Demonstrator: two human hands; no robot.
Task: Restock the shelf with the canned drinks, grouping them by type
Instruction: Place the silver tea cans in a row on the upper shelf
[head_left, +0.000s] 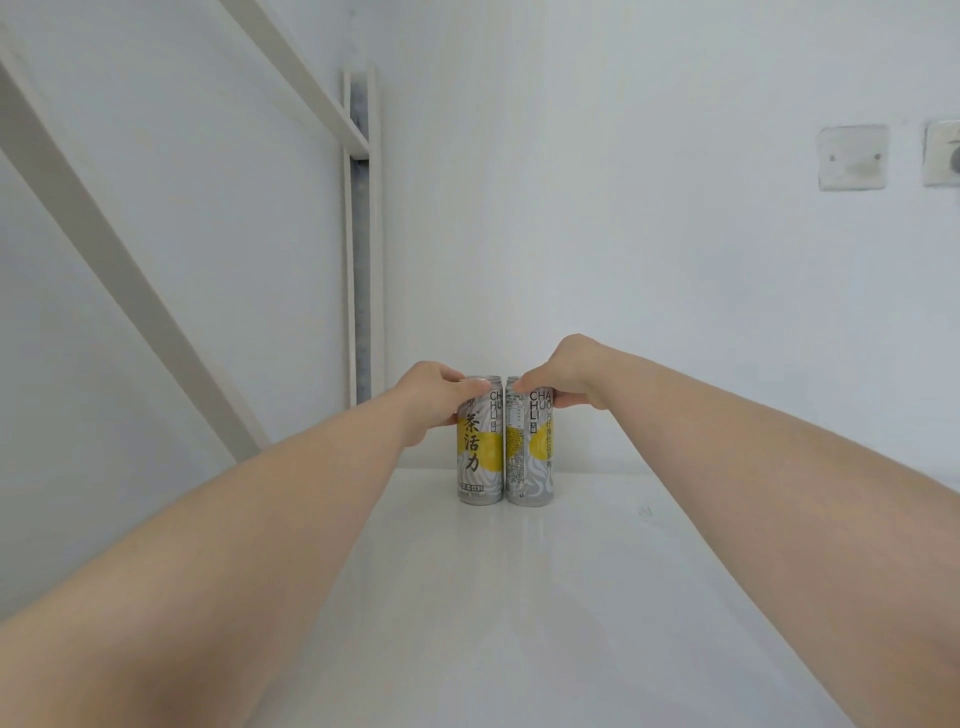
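Left can (480, 460) and right can (531, 457), both grey-and-yellow, stood upright, touching side by side, at far centre of white shelf (519, 597); left hand (431, 397) curled round left can's upper part; right hand (563, 379) gripped right can near top; further rims just behind, count unclear; wall plate (852, 157) on far right wall.
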